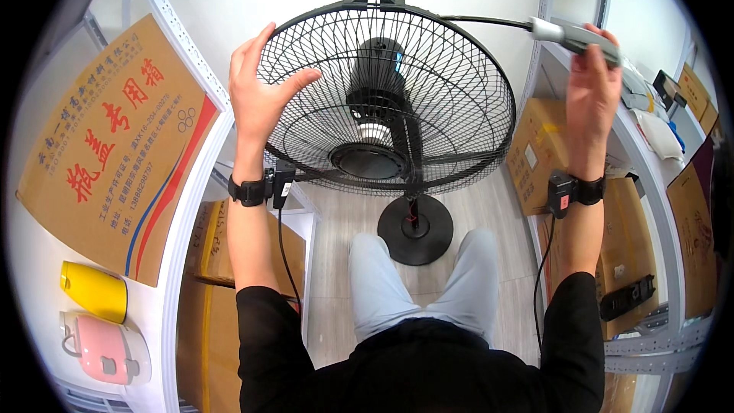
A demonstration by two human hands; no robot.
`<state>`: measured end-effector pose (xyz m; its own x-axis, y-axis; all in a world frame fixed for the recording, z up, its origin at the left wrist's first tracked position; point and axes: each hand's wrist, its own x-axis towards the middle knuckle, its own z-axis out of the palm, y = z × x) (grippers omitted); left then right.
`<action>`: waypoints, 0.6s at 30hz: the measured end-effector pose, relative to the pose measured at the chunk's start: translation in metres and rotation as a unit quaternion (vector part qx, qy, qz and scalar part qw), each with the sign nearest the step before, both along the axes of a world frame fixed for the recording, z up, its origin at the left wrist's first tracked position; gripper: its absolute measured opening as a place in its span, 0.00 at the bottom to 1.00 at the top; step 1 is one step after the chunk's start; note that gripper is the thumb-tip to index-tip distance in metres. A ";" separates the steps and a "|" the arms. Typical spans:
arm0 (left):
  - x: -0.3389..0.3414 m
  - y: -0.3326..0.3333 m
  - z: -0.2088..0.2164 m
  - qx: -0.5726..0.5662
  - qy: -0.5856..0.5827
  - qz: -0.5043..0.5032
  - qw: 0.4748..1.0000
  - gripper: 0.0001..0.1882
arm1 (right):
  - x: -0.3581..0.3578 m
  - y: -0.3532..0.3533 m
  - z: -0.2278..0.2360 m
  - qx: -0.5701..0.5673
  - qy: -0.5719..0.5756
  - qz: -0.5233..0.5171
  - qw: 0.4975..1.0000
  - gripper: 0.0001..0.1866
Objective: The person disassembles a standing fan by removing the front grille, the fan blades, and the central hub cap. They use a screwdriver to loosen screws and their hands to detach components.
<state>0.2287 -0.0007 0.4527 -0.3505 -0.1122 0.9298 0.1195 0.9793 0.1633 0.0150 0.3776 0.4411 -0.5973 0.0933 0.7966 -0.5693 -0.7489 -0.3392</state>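
Note:
A black pedestal fan [373, 162] stands before me, its round wire guard facing up toward me. My left hand [264, 84] is at the guard's left rim, fingers along the outer edge and thumb over the wires. In my right hand [595, 80] is a screwdriver [569, 34] with a grey handle and a long dark shaft. The shaft points left, and its end meets the top right of the guard's rim; whether it touches a screw cannot be made out. Black clips [374, 2] sit at the top of the rim. Below is the round fan base [415, 231].
Metal shelves [187, 53] flank me on both sides. At left are a printed cardboard sheet [115, 145], a yellow container [93, 291] and a pink appliance [103, 348]. Cardboard boxes [535, 160] stand at right, one with a black handheld device [627, 298] on it.

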 end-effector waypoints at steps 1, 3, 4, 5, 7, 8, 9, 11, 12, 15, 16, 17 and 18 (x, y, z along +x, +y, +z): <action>0.001 0.000 -0.001 -0.001 -0.001 0.003 1.000 0.46 | -0.001 0.007 0.000 -0.017 0.008 -0.035 0.999 0.21; 0.001 0.001 -0.001 0.002 0.000 0.003 1.000 0.46 | -0.005 0.022 0.007 -0.109 0.019 -0.028 0.993 0.21; 0.001 0.000 -0.002 0.005 0.002 0.001 1.000 0.46 | -0.014 0.036 0.007 -0.131 0.021 0.012 0.991 0.21; 0.001 0.000 -0.003 0.009 0.002 -0.001 1.000 0.46 | -0.014 0.041 0.006 -0.080 0.010 -0.012 0.997 0.21; 0.002 0.000 -0.004 0.011 0.003 0.001 1.000 0.46 | -0.011 0.050 0.000 0.021 -0.013 -0.059 0.998 0.21; 0.000 0.001 -0.004 0.013 0.004 -0.003 1.000 0.45 | -0.011 0.051 -0.010 0.130 0.004 -0.115 0.985 0.21; 0.003 0.001 -0.005 0.009 0.003 0.005 1.000 0.45 | 0.007 0.036 -0.019 0.225 -0.046 -0.188 0.955 0.18; 0.006 0.001 -0.008 0.003 0.002 0.017 1.000 0.45 | 0.018 0.017 -0.041 0.412 0.031 -0.202 0.888 0.13; 0.005 0.002 -0.008 0.011 0.004 0.009 1.000 0.45 | 0.027 0.010 -0.051 0.444 0.006 -0.178 0.878 0.14; 0.009 0.004 -0.010 0.003 0.001 0.013 1.000 0.45 | 0.033 -0.001 -0.078 0.454 -0.022 -0.190 0.871 0.19; 0.009 0.001 -0.011 0.006 -0.001 0.004 1.000 0.50 | 0.032 -0.001 -0.084 0.443 -0.018 -0.205 0.873 0.18; 0.011 0.001 -0.012 0.002 -0.002 0.003 1.000 0.50 | 0.033 -0.004 -0.089 0.431 -0.014 -0.218 0.876 0.17; 0.013 0.002 -0.012 -0.002 -0.002 0.003 1.000 0.50 | 0.035 -0.005 -0.092 0.433 -0.038 -0.203 0.878 0.16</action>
<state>0.2412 0.0017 0.4406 -0.3541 -0.1098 0.9287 0.1135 0.9807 0.1593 0.0502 0.3722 0.3492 -0.7090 -0.3091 0.6338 -0.6811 0.0674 -0.7291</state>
